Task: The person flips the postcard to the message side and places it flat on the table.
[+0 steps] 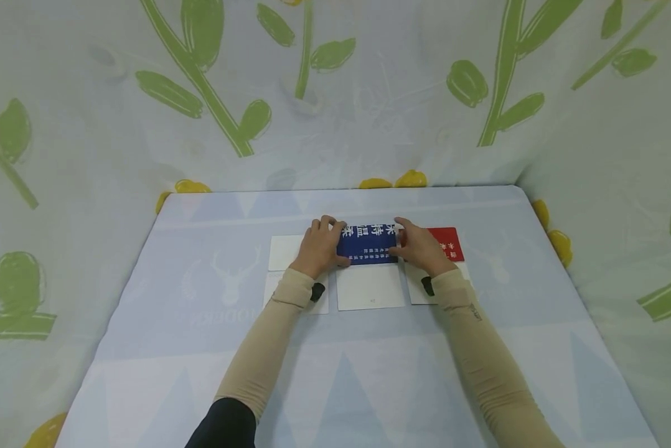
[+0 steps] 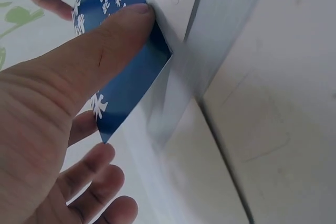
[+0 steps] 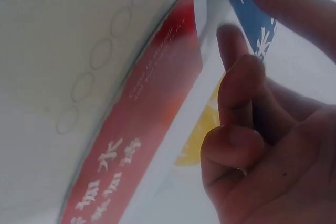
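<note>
Both hands hold a blue card (image 1: 368, 246) with white characters printed on it, one at each end. My left hand (image 1: 315, 247) grips its left end; in the left wrist view the thumb (image 2: 118, 32) presses on the blue face and fingers reach behind the edge. At the right end my right hand (image 1: 422, 249) pinches the card between finger and thumb, its other fingers curled in the right wrist view. The blue card is tilted off the surface in the left wrist view. A red card (image 1: 450, 244) with white characters lies beside the right hand, partly covered by it.
A blank white card (image 1: 370, 289) lies just below the blue one. Further white cards lie under the left wrist and the right wrist, with another white card (image 1: 282, 253) at upper left. The pale patterned table (image 1: 201, 336) meets leaf-printed fabric (image 1: 369, 137) behind.
</note>
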`<state>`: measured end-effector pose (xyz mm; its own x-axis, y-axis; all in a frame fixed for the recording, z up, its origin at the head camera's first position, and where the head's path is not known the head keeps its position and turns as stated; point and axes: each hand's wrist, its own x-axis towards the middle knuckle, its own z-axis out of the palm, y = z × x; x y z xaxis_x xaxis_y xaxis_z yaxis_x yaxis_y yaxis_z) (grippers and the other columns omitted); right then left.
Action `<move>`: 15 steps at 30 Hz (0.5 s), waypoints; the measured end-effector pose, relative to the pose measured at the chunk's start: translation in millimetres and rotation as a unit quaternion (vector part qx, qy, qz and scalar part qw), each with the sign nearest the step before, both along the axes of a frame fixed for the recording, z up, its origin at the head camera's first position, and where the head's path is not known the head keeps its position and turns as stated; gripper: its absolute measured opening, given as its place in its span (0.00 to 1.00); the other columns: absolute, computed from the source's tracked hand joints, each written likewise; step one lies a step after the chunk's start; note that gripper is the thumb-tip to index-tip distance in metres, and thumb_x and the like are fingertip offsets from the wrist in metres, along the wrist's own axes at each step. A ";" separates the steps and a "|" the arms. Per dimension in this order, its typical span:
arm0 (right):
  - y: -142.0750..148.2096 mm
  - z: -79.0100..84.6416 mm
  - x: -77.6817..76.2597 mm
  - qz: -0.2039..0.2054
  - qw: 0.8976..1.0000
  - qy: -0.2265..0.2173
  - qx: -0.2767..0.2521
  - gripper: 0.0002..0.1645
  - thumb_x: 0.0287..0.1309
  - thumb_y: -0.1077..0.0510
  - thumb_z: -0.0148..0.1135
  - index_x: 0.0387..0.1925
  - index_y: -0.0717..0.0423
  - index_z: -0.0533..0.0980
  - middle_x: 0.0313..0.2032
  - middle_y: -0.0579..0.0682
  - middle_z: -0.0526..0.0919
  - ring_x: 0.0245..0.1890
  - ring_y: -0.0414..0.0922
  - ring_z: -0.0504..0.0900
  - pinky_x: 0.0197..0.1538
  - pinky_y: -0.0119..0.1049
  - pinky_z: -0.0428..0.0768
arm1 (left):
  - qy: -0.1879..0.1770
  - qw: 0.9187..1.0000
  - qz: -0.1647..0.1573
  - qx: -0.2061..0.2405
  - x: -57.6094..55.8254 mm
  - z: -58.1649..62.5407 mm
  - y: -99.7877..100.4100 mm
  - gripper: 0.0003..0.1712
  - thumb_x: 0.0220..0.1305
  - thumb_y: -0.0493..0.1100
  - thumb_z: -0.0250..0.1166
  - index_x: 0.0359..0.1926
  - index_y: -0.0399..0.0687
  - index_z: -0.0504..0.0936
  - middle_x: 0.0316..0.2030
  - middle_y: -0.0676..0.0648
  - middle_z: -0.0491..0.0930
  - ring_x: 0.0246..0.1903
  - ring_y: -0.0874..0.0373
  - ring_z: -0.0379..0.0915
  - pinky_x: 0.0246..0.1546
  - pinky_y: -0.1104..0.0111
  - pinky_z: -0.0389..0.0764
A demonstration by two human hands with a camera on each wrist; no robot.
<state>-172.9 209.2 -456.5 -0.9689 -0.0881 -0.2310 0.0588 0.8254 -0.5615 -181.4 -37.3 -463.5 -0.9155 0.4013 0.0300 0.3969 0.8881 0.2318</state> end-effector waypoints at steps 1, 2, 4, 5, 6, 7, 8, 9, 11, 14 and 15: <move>0.8 0.0 0.2 -0.004 1.000 -0.006 -0.006 0.50 0.61 0.56 0.72 0.78 0.52 0.56 0.52 0.58 0.80 0.45 0.53 0.80 0.50 0.47 0.83 | 0.000 1.000 0.003 0.002 0.4 0.1 -0.3 0.56 0.47 0.59 0.82 0.73 0.48 0.67 0.66 0.40 0.66 0.62 0.44 0.63 0.64 0.54 0.68; 1.5 -0.1 0.4 -0.006 1.000 -0.010 -0.011 0.49 0.62 0.56 0.72 0.78 0.53 0.56 0.51 0.58 0.80 0.44 0.53 0.80 0.49 0.46 0.83 | -0.001 1.000 0.006 0.003 1.0 0.0 -0.6 0.56 0.47 0.59 0.82 0.73 0.49 0.67 0.66 0.40 0.66 0.62 0.44 0.62 0.65 0.54 0.68; 3.1 -0.7 0.7 -0.009 1.000 -0.014 -0.016 0.46 0.63 0.57 0.70 0.77 0.54 0.58 0.50 0.58 0.81 0.44 0.53 0.81 0.49 0.46 0.83 | -0.001 1.000 0.011 0.002 1.9 -0.7 -1.0 0.55 0.48 0.59 0.81 0.74 0.50 0.66 0.65 0.40 0.67 0.61 0.44 0.62 0.65 0.54 0.67; 3.7 -1.2 0.9 -0.012 1.000 -0.014 -0.017 0.45 0.63 0.57 0.70 0.76 0.54 0.60 0.49 0.57 0.82 0.44 0.53 0.81 0.50 0.46 0.83 | 0.000 1.000 0.014 0.003 2.5 -0.9 -1.1 0.56 0.48 0.59 0.81 0.74 0.50 0.66 0.64 0.40 0.68 0.61 0.44 0.63 0.64 0.54 0.67; 4.3 -1.4 1.3 -0.015 1.000 -0.015 -0.017 0.43 0.64 0.56 0.70 0.75 0.54 0.62 0.49 0.57 0.82 0.44 0.53 0.81 0.50 0.46 0.83 | 0.000 1.000 0.016 0.004 3.3 -1.2 -1.3 0.56 0.48 0.59 0.81 0.74 0.51 0.65 0.64 0.40 0.69 0.60 0.44 0.63 0.64 0.54 0.68; 4.8 -1.6 1.6 -0.016 1.000 -0.015 -0.017 0.41 0.64 0.56 0.69 0.74 0.55 0.63 0.49 0.57 0.82 0.45 0.53 0.81 0.50 0.46 0.82 | 0.000 1.000 0.019 0.003 3.9 -1.5 -1.5 0.55 0.49 0.60 0.81 0.74 0.51 0.65 0.63 0.40 0.70 0.59 0.44 0.63 0.64 0.54 0.68; 5.1 -1.8 2.0 -0.019 1.000 -0.014 -0.018 0.39 0.64 0.56 0.69 0.73 0.55 0.65 0.49 0.57 0.83 0.45 0.53 0.80 0.51 0.46 0.82 | 0.000 1.000 0.022 0.003 4.6 -1.8 -1.6 0.55 0.49 0.60 0.81 0.74 0.52 0.65 0.62 0.40 0.71 0.58 0.45 0.64 0.63 0.53 0.68; 5.4 -1.9 2.5 -0.021 0.999 -0.014 -0.019 0.37 0.65 0.56 0.69 0.72 0.55 0.67 0.48 0.57 0.83 0.46 0.53 0.80 0.51 0.46 0.82 | 0.000 1.000 0.024 0.003 5.3 -2.0 -1.8 0.55 0.49 0.60 0.80 0.75 0.53 0.65 0.61 0.40 0.72 0.57 0.45 0.65 0.63 0.53 0.68; 5.7 -1.9 3.4 -0.026 0.999 -0.012 -0.021 0.33 0.65 0.55 0.69 0.69 0.55 0.70 0.48 0.57 0.83 0.46 0.53 0.80 0.51 0.46 0.82 | -0.001 1.000 0.027 0.003 6.4 -2.5 -1.9 0.55 0.50 0.60 0.80 0.75 0.54 0.64 0.59 0.41 0.75 0.56 0.45 0.66 0.61 0.53 0.69; 5.9 -1.3 4.7 -0.030 0.999 -0.008 -0.026 0.30 0.65 0.54 0.68 0.67 0.56 0.73 0.49 0.57 0.84 0.47 0.53 0.80 0.51 0.46 0.82 | -0.003 1.000 0.027 0.007 7.4 -2.6 -2.0 0.54 0.53 0.59 0.79 0.76 0.54 0.62 0.57 0.42 0.79 0.53 0.46 0.69 0.58 0.54 0.72; 5.9 -1.0 5.1 -0.031 0.999 -0.006 -0.027 0.30 0.65 0.54 0.68 0.66 0.56 0.73 0.49 0.56 0.84 0.47 0.53 0.80 0.50 0.46 0.82 | -0.004 1.000 0.028 0.009 7.6 -2.6 -2.1 0.53 0.54 0.58 0.78 0.76 0.54 0.62 0.57 0.43 0.80 0.53 0.47 0.70 0.57 0.54 0.73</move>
<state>-167.8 215.0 -457.5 -0.9701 -0.0403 -0.2394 0.1163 0.7884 -0.6041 -173.8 -39.3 -466.1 -0.9368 0.3486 0.0296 0.3445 0.9045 0.2514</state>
